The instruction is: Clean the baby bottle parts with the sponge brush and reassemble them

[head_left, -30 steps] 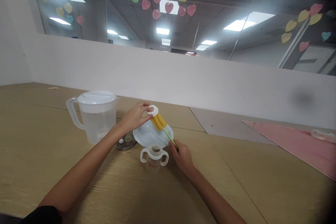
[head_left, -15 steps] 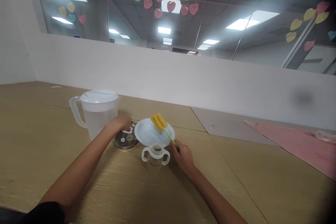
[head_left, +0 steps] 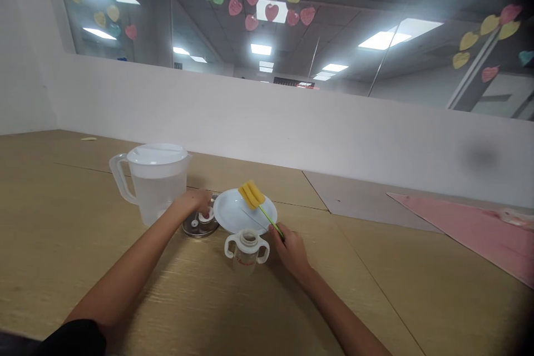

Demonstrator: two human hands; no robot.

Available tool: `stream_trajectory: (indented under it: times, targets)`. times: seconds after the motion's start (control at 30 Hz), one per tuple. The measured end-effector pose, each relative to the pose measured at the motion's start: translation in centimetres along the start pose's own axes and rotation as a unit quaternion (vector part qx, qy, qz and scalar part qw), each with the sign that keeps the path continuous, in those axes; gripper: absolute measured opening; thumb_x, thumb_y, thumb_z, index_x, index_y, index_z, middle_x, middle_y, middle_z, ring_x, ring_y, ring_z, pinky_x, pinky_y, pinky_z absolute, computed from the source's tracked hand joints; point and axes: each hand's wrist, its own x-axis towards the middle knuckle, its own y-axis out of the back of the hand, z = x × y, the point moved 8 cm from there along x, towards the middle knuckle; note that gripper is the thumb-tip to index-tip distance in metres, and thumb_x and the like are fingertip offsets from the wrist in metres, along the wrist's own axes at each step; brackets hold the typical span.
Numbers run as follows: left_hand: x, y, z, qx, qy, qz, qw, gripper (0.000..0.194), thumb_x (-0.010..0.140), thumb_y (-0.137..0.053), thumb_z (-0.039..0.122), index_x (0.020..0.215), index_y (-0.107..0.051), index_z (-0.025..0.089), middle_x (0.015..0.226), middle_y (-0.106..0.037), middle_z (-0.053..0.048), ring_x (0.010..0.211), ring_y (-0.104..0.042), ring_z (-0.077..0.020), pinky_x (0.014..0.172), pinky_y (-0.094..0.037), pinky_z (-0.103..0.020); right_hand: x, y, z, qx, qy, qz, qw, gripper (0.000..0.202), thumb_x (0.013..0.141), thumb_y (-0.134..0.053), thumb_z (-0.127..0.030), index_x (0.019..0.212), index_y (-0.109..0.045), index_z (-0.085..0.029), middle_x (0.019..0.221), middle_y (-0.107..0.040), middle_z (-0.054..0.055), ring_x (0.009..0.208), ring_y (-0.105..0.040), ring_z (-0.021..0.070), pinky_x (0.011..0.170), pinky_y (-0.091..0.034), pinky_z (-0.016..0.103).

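Observation:
My right hand is closed around the thin green handle of a bottle brush with a yellow sponge head. The sponge is over a white bowl. A clear baby bottle with two white handles stands upright and uncapped in front of the bowl, just left of my right hand. My left hand reaches down over a round metal tray, its fingers pinching a white ring at the tray's surface. Small white and clear parts lie on the tray; my hand covers some of them.
A translucent lidded pitcher stands behind my left forearm, its handle to the left. Far right on the wooden table lies a pink cloth. A white wall with a window above runs along the back.
My left hand has lowered the white ring slightly to the right, down onto the parts on the metal tray. The right hand and the brush have hardly moved.

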Motion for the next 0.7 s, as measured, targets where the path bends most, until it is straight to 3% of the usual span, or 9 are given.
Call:
stream_trajectory:
  times: [0.13,0.23,0.47,0.6,0.7]
  targets:
    - [0.3,0.0,-0.5,0.006,0.008,0.002,1.000,0.028,0.053,-0.071,0.029,0.077,-0.068,0.016,0.090,-0.071,-0.013,0.080,-0.064,-0.0264,0.063,-0.047,-0.029,0.0,0.0,0.0,0.001,0.006,0.005,1.000,0.052,0.092,-0.024,-0.053,0.068,-0.054,-0.018,0.052,-0.049,-0.001,0.047,-0.040,0.0110,0.049,-0.027,0.023]
    - [0.4,-0.3,-0.5,0.012,0.007,-0.002,1.000,0.023,0.053,-0.072,0.029,0.071,-0.068,0.017,0.088,-0.071,-0.012,0.080,-0.065,-0.0267,0.065,-0.047,-0.029,0.0,0.0,0.1,-0.001,0.007,0.006,1.000,0.052,0.092,-0.024,-0.053,0.068,-0.054,-0.018,0.052,-0.049,-0.002,0.047,-0.039,0.0109,0.050,-0.026,0.023]
    - [0.2,-0.8,0.8,0.012,-0.005,-0.007,1.000,0.028,0.050,-0.076,0.026,0.077,-0.070,0.021,0.094,-0.071,-0.010,0.086,-0.065,-0.0279,0.069,-0.048,-0.030,0.0,-0.1,0.2,0.002,0.002,-0.002,1.000,0.053,0.092,-0.023,-0.053,0.069,-0.054,-0.018,0.053,-0.050,-0.001,0.048,-0.040,0.0113,0.050,-0.027,0.023]
    - [-1.2,0.6,1.4,0.018,0.010,0.004,1.000,0.032,0.048,-0.077,0.023,0.079,-0.070,0.016,0.093,-0.071,-0.016,0.084,-0.065,-0.0321,0.067,-0.049,-0.033,0.0,-0.1,0.2,0.011,-0.004,-0.006,1.000,0.052,0.092,-0.023,-0.053,0.069,-0.053,-0.018,0.052,-0.048,-0.001,0.048,-0.038,0.0111,0.050,-0.027,0.023]
    - [-3.5,2.8,2.4,0.026,0.004,0.043,0.999,0.027,0.064,-0.066,0.024,0.087,-0.069,0.013,0.098,-0.068,-0.019,0.090,-0.064,-0.0328,0.071,-0.048,-0.035,0.0,0.0,0.2,0.024,-0.008,0.002,1.000,0.049,0.092,-0.026,-0.052,0.066,-0.052,-0.018,0.051,-0.045,-0.002,0.048,-0.037,0.0104,0.049,-0.026,0.023]
